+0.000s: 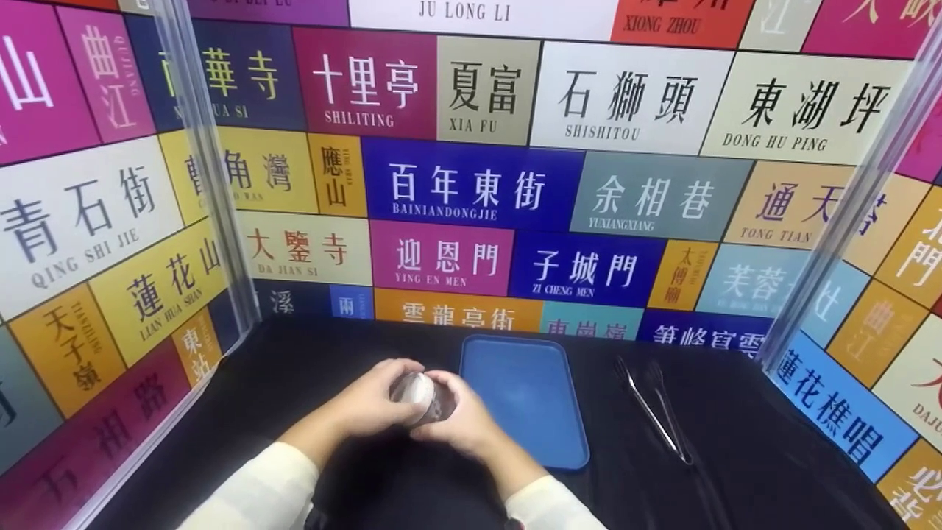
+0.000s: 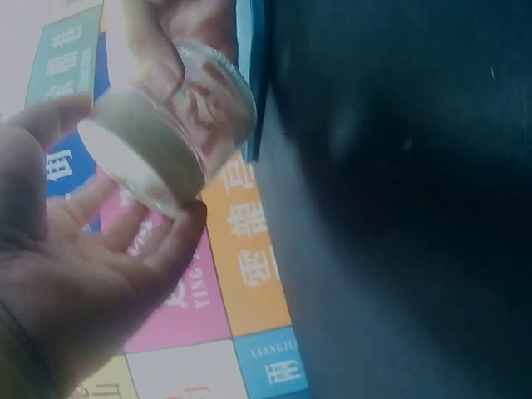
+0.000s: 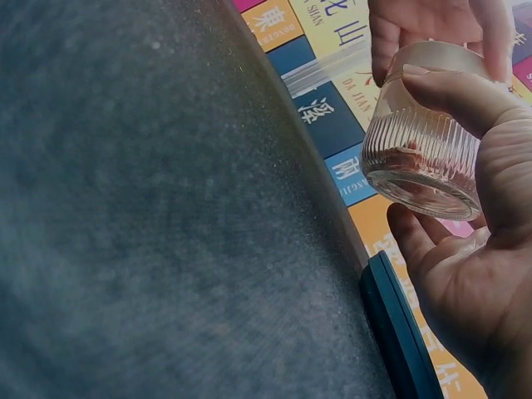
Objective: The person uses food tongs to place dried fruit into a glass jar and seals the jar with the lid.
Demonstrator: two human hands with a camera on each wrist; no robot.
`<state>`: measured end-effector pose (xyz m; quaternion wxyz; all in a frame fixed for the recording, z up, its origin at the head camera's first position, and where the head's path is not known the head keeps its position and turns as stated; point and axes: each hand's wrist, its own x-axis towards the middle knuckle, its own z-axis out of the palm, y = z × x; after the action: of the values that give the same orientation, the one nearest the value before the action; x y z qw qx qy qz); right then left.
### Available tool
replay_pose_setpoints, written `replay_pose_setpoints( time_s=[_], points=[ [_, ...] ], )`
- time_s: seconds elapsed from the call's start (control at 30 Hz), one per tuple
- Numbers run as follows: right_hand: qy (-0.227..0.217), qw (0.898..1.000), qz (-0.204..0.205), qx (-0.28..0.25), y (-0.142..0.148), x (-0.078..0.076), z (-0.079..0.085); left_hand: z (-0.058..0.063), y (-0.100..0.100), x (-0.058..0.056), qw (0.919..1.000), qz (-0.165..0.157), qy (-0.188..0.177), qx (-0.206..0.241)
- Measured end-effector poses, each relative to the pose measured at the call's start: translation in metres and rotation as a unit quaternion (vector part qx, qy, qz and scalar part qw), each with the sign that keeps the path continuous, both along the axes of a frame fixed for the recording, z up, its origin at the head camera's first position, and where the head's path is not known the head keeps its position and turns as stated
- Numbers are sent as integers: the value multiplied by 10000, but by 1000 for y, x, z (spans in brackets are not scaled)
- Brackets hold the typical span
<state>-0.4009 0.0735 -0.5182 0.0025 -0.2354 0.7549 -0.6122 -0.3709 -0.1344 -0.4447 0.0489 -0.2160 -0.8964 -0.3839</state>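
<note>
Both hands hold a small ribbed glass jar (image 3: 420, 150) in front of the body, above the black cloth and just left of the blue tray. It lies tilted, its pale lid (image 2: 137, 150) turned toward the left hand. The left hand (image 1: 372, 401) has its thumb and fingertips round the edge of the lid. On the glass body, the right hand (image 1: 460, 419) grips with the thumb along the side and fingers beneath. Some reddish-brown pieces show through the glass near the base in the right wrist view.
The blue rectangular tray (image 1: 522, 397) lies on the black-covered table (image 1: 412, 486) right of the hands. Farther right rest metal tongs (image 1: 666, 419), their arms spread. Printed sign panels (image 1: 471, 184) and clear corner posts (image 1: 213, 169) enclose the table's back and sides.
</note>
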Motion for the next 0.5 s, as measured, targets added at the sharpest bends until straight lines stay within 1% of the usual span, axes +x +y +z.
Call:
replay_pose_setpoints(
  time_s=[0.1,0.17,0.2,0.27,0.33,0.4,0.43,0.5],
  points=[
    [13,10000,19,33,1,1,0,-2,-6,-2,9991,-418,48,89],
    [38,10000,26,46,1,1,0,-3,-8,-3,9985,-533,52,141],
    [40,10000,30,51,1,1,0,-4,-8,-4,9986,-510,30,159],
    [53,10000,36,14,1,1,0,-5,-7,-3,9994,-284,-58,184],
    [52,10000,14,-9,1,0,-1,-6,-4,-2,9997,84,-159,171],
    [46,10000,-2,-28,0,-1,-1,-6,-2,0,9986,463,-253,83],
    [49,10000,-7,-42,0,-1,-1,-6,-1,0,9977,605,-289,48],
    [58,10000,-35,-13,0,-1,-1,-6,1,1,9966,762,-324,-49]
  ],
)
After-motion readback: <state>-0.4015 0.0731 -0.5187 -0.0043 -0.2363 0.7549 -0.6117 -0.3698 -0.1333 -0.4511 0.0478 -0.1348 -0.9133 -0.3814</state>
